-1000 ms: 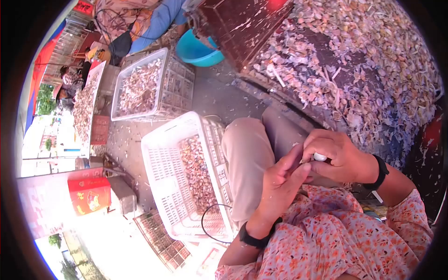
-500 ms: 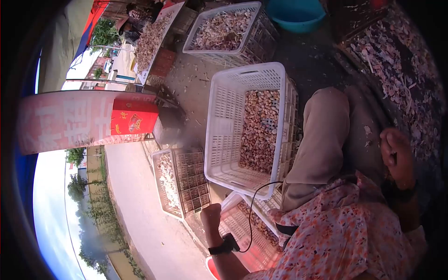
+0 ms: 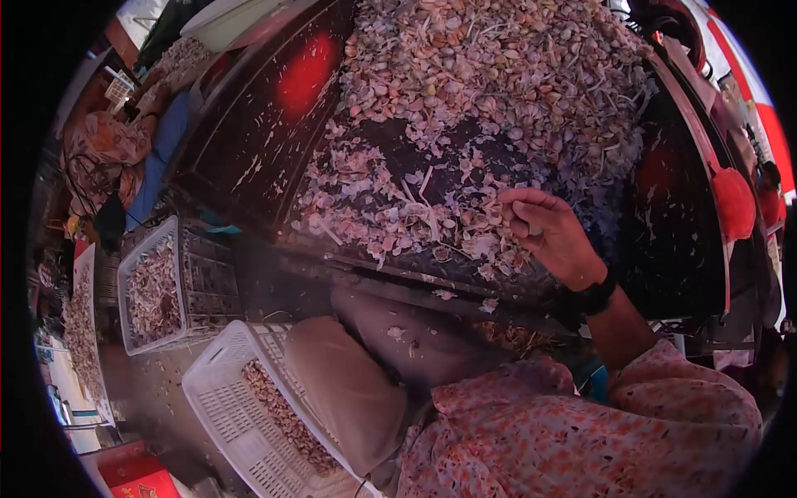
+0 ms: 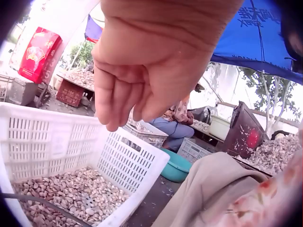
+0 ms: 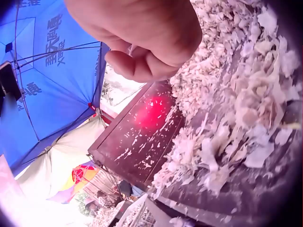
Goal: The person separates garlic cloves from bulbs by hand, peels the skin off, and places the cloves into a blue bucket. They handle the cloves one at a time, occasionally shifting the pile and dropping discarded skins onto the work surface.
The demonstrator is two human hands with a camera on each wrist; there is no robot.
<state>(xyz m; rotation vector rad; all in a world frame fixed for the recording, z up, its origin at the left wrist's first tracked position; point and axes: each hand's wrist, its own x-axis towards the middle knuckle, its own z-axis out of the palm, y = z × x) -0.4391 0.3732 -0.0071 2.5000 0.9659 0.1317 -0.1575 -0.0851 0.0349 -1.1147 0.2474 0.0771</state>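
Note:
In the head view my right hand is at the near edge of a heap of garlic cloves and skins, its fingers curled. The right wrist view shows this hand with bent fingers above the dark board; a small pale spot shows between them, too unclear to name. My left hand hangs with loosely bent fingers above a white plastic basket in the left wrist view, holding nothing visible. Cloves lie in that basket. The head view does not show the left hand.
Beside my knee is the white basket. Another crate of garlic stands at the left, near a person in blue trousers. A teal basin is on the ground.
My head view has swung from the baskets to the garlic heap. The hands, together one second ago, are apart; the left has left the head view and the right is over the heap.

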